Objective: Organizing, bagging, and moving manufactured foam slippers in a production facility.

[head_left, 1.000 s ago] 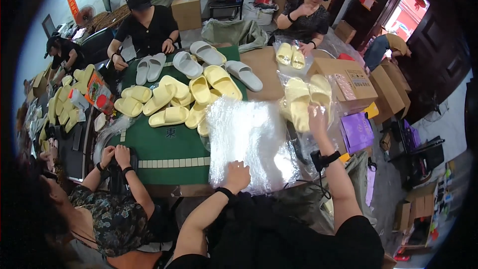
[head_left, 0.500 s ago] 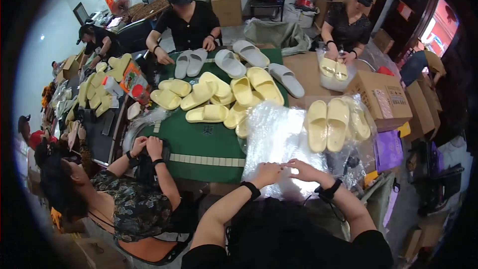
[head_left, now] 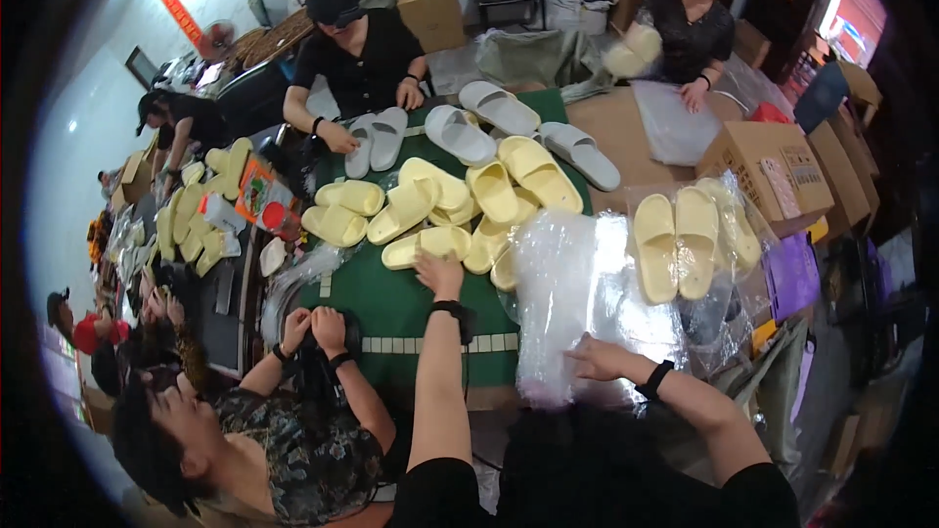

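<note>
My left hand [head_left: 442,277] reaches forward to the near edge of a pale yellow slipper [head_left: 406,250]. Its fingers are spread against that slipper, not closed round it. Over a stack of clear plastic bags [head_left: 558,308] rests my right hand [head_left: 604,360], with its fingers stretched out to the left. More yellow slippers [head_left: 536,172] lie in a loose heap beyond my left hand. Right of the heap, a pair of yellow slippers [head_left: 677,244] lies on clear plastic, beside another yellow slipper [head_left: 732,225] in a clear bag.
Grey slippers [head_left: 579,154] lie along the far side of the green table mat [head_left: 391,288]. A co-worker's hands [head_left: 311,329] rest at the near left. Across the table one person touches grey slippers; another holds yellow ones. A cardboard box [head_left: 768,171] stands at the right.
My hands, close together over the plastic bags before, are now apart. The left went forward and left to a yellow slipper. The co-worker at far right has raised the yellow slippers off the plastic.
</note>
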Available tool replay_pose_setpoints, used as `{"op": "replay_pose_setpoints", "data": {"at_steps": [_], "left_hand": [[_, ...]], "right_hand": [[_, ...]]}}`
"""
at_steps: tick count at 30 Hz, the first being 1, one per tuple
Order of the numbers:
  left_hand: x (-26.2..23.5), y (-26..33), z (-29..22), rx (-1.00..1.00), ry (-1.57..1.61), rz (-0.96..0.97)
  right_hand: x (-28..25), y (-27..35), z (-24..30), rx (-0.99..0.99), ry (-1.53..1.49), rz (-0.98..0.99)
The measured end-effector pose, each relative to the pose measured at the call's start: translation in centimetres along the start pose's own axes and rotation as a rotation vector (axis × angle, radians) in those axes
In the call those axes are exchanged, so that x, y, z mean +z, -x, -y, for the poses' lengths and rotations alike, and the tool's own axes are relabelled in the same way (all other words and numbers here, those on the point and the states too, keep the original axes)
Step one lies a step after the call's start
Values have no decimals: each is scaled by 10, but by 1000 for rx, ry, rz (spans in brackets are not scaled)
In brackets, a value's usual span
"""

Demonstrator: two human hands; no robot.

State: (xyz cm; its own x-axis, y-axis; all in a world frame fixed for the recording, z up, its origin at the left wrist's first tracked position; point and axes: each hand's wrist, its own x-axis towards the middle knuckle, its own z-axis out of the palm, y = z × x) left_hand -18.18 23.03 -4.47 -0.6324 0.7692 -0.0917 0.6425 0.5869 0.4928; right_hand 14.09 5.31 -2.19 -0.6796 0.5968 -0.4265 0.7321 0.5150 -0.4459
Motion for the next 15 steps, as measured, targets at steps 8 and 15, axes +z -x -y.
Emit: {"op": "replay_pose_setpoints", "data": {"at_steps": [8, 15], "left_hand": [[6, -38, 18, -73, 565, 395], [-74, 13, -49, 236, 956, -112]], "right_hand": [[29, -10, 0, 58, 3, -46], [19, -7, 6, 126, -34, -12]]}}
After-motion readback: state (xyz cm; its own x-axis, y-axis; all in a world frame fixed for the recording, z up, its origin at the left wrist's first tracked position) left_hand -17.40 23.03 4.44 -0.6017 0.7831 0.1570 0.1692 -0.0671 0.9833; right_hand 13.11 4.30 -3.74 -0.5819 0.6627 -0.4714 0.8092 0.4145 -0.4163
